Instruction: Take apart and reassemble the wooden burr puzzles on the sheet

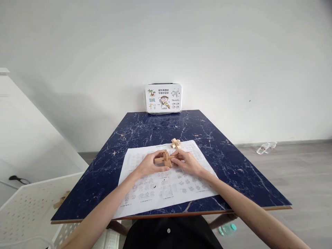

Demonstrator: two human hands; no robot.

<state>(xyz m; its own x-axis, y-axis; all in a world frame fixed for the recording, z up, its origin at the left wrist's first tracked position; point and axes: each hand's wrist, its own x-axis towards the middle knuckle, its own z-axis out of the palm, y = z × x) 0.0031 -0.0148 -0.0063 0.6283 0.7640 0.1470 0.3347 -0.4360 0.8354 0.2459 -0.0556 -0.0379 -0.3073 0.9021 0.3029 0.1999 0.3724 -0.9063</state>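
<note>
Between my two hands is a wooden interlocking puzzle [166, 159], its pieces crossing one another just above the printed sheet. My left hand [151, 164] is closed around its left side, thumb below and fingers above. On the other side, my right hand [185, 160] pinches the end of a wooden piece that sticks out to the right. Fingers partly hide the puzzle's edges. A second wooden puzzle [175, 143], star-like in shape, rests at the sheet's far edge, beyond my right hand. Line drawings of such puzzles cover the paper sheet [160, 200].
The blue marbled table [140, 128] carries a white cartoon-printed case [164, 98], upright against the wall. A white perforated container [26, 204] with wooden pieces [61, 200] is at the lower left. Plastic bottles lie on the floor, one with a teal cap [233, 227].
</note>
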